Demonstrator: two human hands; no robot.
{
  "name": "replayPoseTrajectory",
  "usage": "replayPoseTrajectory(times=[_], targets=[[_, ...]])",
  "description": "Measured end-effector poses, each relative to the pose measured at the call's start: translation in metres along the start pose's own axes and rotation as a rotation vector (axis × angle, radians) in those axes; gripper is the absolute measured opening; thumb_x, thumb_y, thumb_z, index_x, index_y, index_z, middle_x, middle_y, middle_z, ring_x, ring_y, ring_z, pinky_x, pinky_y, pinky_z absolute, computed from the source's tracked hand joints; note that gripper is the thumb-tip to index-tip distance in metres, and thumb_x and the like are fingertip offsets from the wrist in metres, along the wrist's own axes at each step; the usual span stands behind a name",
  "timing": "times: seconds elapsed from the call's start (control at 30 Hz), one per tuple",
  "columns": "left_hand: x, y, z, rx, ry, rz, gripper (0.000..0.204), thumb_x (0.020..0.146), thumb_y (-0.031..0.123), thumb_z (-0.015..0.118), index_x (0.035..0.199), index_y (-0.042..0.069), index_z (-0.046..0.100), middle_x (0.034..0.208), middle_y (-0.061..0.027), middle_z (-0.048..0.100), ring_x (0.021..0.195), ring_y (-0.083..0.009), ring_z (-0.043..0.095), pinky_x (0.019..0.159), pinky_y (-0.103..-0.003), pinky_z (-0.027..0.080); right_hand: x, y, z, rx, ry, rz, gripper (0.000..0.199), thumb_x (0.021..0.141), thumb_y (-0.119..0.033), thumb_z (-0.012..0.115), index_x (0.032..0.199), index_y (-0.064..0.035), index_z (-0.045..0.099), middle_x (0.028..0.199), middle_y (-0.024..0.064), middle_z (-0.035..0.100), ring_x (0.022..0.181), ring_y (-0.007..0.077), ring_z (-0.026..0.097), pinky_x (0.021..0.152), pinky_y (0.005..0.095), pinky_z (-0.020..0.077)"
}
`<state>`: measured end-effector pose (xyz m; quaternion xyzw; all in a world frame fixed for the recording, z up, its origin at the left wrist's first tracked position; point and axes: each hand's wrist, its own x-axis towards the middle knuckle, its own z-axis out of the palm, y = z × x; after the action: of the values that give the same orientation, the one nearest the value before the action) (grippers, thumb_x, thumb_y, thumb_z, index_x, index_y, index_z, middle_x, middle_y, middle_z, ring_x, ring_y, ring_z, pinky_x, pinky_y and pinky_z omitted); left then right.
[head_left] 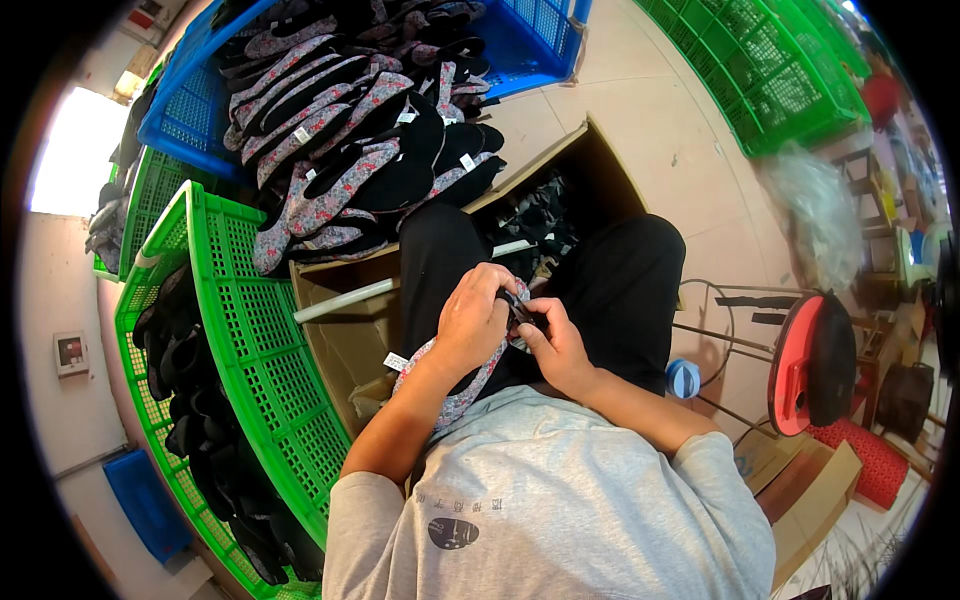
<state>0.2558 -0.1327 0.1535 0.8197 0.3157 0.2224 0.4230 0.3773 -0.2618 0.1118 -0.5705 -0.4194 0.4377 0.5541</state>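
While left hand (474,316) and right hand (557,347) pinch the floral fabric piece (484,379), its length runs bodyward, nearer the left.

At six o'clock, a grey T-shirt (600,490) bears a row of small dark characters (462,505) above a round dark emblem (453,533); toward eleven o'clock, white tags (302,135) on floral slippers (365,165) are too small to read.

Matt printed cloth piece (478,385), smooth plastic crate (262,330), dull cardboard box (345,348), glossy clear plastic bag (815,205)
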Motion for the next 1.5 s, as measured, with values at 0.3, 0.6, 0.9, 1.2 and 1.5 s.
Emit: replayPoseTrajectory(times=[0.3, 0.6, 0.9, 1.2, 1.5], targets=[[-0.001, -0.001, 0.002, 0.02, 0.003, -0.01, 0.025, 0.074, -0.01, 0.044, 0.093, 0.004, 0.054, 0.103, -0.0139, 0.061, 0.1, -0.0329, 0.06, 0.09, -0.04, 0.048, 0.002, -0.007, 0.005, -0.067, 0.029, -0.026, 0.026, 0.102, -0.022, 0.057, 0.114, -0.0001, 0.05, 0.092, 0.0122, 0.066, 0.086, 0.0178, 0.065, 0.077, 0.0303, 0.0513], [-0.001, -0.002, 0.002, 0.016, 0.003, -0.024, 0.021, 0.078, -0.005, 0.048, 0.095, 0.004, 0.056, 0.101, -0.013, 0.061, 0.1, -0.0342, 0.058, 0.088, -0.043, 0.047, 0.0, -0.009, 0.006, 0.134, -0.014, 0.087, 0.025, 0.104, -0.022, 0.053, 0.115, 0.0005, 0.048, 0.091, 0.0071, 0.063, 0.084, 0.0125, 0.061, 0.079, 0.0275, 0.0499], [0.0, -0.002, 0.002, 0.007, 0.007, -0.012, 0.021, 0.077, -0.005, 0.049, 0.095, 0.004, 0.056, 0.101, -0.0132, 0.062, 0.099, -0.0345, 0.058, 0.089, -0.042, 0.047, 0.001, -0.003, 0.009, 0.185, -0.004, 0.123, 0.018, 0.104, -0.017, 0.051, 0.114, -0.0019, 0.049, 0.087, 0.0046, 0.061, 0.074, 0.0085, 0.055, 0.068, 0.0227, 0.0463], [0.002, 0.013, -0.007, 0.07, -0.039, -0.126, 0.025, 0.082, 0.004, 0.055, 0.106, 0.002, 0.056, 0.106, -0.017, 0.062, 0.102, -0.0361, 0.06, 0.089, -0.043, 0.048, 0.019, -0.011, -0.014, 0.548, 0.456, 0.421, 0.015, 0.104, -0.024, 0.05, 0.114, -0.0127, 0.049, 0.089, 0.0002, 0.06, 0.06, 0.0034, 0.045, 0.045, 0.0169, 0.032], [0.013, 0.027, -0.017, 0.317, 0.031, -0.071, 0.027, 0.077, 0.007, 0.065, 0.102, 0.002, 0.055, 0.101, -0.0185, 0.059, 0.09, -0.0395, 0.062, 0.078, -0.045, 0.05, 0.022, -0.021, -0.008, 0.367, 0.147, 0.132, 0.054, 0.085, -0.016, 0.078, 0.126, -0.0035, 0.046, 0.117, 0.0059, 0.056, 0.1, 0.0107, 0.056, 0.09, 0.0276, 0.0487]])
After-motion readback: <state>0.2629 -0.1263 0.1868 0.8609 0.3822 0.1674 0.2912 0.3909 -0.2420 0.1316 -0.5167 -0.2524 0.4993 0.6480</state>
